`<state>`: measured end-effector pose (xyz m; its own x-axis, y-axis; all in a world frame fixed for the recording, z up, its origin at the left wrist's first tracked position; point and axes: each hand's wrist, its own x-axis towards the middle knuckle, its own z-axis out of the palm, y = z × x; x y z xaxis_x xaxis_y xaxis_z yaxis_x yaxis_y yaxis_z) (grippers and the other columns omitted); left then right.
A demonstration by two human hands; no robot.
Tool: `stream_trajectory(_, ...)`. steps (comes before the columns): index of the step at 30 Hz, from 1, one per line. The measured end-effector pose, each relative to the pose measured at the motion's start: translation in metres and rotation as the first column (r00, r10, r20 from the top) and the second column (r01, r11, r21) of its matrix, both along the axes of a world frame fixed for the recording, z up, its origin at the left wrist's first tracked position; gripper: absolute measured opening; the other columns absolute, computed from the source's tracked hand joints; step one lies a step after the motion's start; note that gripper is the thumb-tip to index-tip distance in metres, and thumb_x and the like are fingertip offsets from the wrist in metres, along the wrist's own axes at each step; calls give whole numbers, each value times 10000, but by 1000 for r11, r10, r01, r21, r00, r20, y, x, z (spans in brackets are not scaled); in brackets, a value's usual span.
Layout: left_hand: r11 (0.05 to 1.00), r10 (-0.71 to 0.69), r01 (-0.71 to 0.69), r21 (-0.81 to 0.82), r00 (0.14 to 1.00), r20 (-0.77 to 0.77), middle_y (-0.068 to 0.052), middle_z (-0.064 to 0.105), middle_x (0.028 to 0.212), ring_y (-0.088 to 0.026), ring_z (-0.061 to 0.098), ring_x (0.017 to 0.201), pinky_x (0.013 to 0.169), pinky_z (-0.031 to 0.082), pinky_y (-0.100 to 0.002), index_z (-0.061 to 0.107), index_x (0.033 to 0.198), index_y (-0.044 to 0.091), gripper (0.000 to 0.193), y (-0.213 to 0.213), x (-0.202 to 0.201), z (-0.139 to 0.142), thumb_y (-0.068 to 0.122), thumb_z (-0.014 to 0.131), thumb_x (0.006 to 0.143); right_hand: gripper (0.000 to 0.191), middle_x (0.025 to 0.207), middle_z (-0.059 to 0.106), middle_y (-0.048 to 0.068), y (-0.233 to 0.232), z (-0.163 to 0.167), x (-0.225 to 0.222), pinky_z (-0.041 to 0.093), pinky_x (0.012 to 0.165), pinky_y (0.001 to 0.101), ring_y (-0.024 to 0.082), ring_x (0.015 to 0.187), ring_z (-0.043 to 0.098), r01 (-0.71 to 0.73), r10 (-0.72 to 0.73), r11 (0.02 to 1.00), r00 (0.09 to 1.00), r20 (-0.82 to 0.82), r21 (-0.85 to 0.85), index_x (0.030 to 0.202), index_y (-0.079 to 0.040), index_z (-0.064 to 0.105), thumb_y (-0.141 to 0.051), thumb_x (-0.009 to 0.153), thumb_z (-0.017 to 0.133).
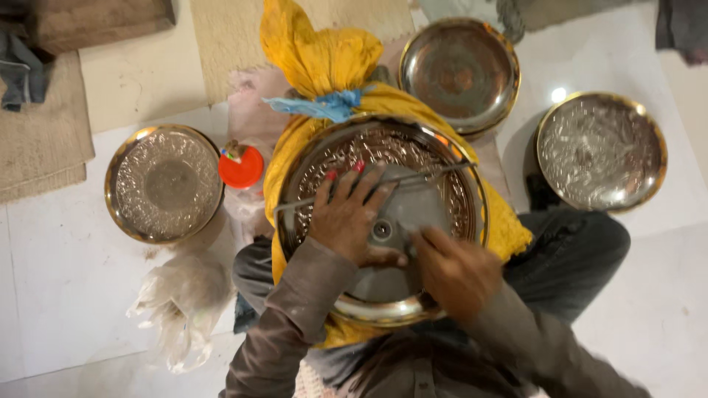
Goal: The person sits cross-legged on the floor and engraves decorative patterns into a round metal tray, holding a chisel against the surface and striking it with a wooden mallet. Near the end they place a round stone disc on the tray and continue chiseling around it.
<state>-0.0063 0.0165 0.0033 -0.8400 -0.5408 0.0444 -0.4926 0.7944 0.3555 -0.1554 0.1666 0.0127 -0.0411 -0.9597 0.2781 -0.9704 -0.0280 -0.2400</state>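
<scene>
1. Sitting on a pale, glossy floor (66,295), with beige mats (44,140) lying along the upper left edge and dark cloth bunched at the top left corner.
2. Resting flat on the floor at the left: an embossed metal plate with a brass-coloured rim (164,183), patterned ring showing around a plain centre.
3. Lying below that plate, near the bent knee: a crumpled clear plastic bag (183,302).
4. Standing just right of the left plate: a small container with an orange-red lid (240,166), close beside the yellow bundle.
5. Propping up the work in the middle: a yellow cloth sack (318,55), tied at the neck with a blue strip (324,105), leaning across the lap.
6. Lying tilted on that sack: a large engraved metal plate (450,206), ornate band circling a smooth grey centre.
7. Pressing down on the plate's centre: the left hand (346,217), fingers spread wide and flat, fingertips reaching the patterned band.
8. Crossing the plate under those fingers: a thin metal rod (435,172), slanting from lower left to upper right.
9. Working at the plate's lower middle: the right hand (456,271), fingers curled narrow around something small; blurred, so cannot tell what.
10. Resting on the floor at the upper right: a darker round plate (461,74), and further right a silvery plate (601,151), well apart from both hands.
</scene>
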Motion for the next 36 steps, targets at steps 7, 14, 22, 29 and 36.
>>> stream_trajectory(7, 1000, -1, 2, 25, 998, -58, -70, 415, 1530, -337, 360, 1404, 1156, 219, -620, 539, 1373, 146, 1195, 1, -1, -1, 728, 900, 393, 349, 1011, 663, 13, 2, 0, -1, 531, 598, 329, 180, 687, 679, -33, 33, 996, 999, -5, -79, 1101, -69, 721, -98, 755, 693)
stream_trajectory(14, 1000, -14, 13, -28, 999, -42, -57, 423, 1556, -322, 360, 1428, 1160, 238, -603, 564, 1399, 164, 1148, -1, 0, -2, 697, 877, 431, 324, 1002, 651, 36, -3, 1, 0, 528, 589, 343, 204, 663, 664, -62, 62, 996, 998, 9, -69, 1082, -40, 711, -174, 787, 729)
stream_trajectory(22, 997, 0, -2, -79, 1000, -16, -40, 432, 1573, -306, 378, 1441, 1155, 262, -591, 568, 1441, 188, 1149, 1, 1, -4, 727, 843, 465, 294, 992, 656, 44, -4, 3, 3, 516, 551, 367, 221, 619, 649, -50, 49, 998, 998, 37, 32, 1044, -66, 715, -207, 788, 745)
stream_trajectory(29, 1000, 6, -7, -16, 1000, -18, -61, 423, 1528, -335, 375, 1383, 1116, 265, -628, 552, 1392, 161, 1209, 0, -1, 0, 771, 853, 392, 320, 1013, 663, 28, 0, 1, -3, 514, 549, 348, 196, 645, 666, -49, 51, 997, 998, 24, -59, 1096, -65, 723, -95, 779, 691)
stream_trajectory(36, 1000, -19, 18, -6, 999, -44, -57, 423, 1536, -332, 377, 1393, 1134, 256, -614, 552, 1391, 159, 1180, 0, -1, -2, 729, 871, 408, 339, 994, 656, 10, 0, 3, -1, 535, 601, 333, 180, 705, 685, -19, 19, 999, 1000, 10, -48, 1139, -63, 715, -103, 803, 699)
